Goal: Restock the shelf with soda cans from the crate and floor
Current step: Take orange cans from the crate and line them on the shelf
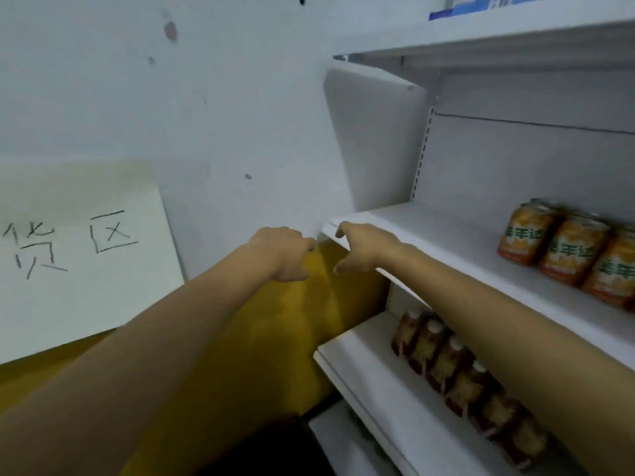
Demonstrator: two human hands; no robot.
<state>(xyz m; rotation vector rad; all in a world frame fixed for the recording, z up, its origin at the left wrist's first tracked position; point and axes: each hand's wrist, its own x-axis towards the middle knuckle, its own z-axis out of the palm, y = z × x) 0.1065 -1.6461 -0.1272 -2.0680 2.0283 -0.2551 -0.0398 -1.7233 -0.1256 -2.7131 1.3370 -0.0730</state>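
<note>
Soda cans (563, 249) stand rightward; right hand (364, 247) hovers at shelf (443, 231) corner.

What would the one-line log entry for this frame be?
left hand: empty | right hand: empty, by shelf corner | orange soda cans: on shelf, right

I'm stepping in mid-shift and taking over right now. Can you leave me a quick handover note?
Left hand: empty, fingers loosely curled, just past the left end of the shelving.
Right hand: empty, fingers spread, at the front left corner of the middle shelf; contact is unclear.
Orange cans: a row stands on the right of that shelf; its left part is bare.
Bottles line the shelf below.
The crate and any cans on the floor are out of view.
Done: some cans are shelved.
Left: probably fetch more cans and fill the bare left part.
</note>
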